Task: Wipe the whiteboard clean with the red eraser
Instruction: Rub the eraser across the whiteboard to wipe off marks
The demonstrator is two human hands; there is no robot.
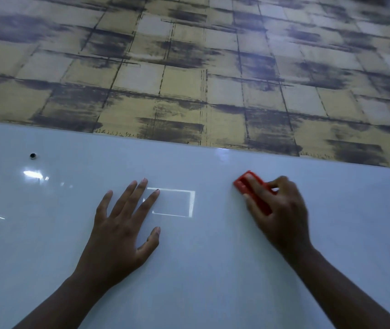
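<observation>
The whiteboard [213, 257] fills the lower half of the head view, glossy and pale blue-white. My right hand [281, 210] grips the red eraser [243, 182] and holds it against the board near its upper edge, right of centre; my fingers cover most of the eraser. My left hand [122, 224] lies flat on the board with its fingers spread, left of centre. A bright rectangular outline [184, 192], which looks like a reflection, lies on the board between my two hands, and my left fingertips overlap its left end.
Above the board's top edge the wall [189, 67] carries a yellow and dark grey block pattern. A small dark round fixing [33, 155] sits near the board's upper left. Light glints [32, 174] show on the left part of the board.
</observation>
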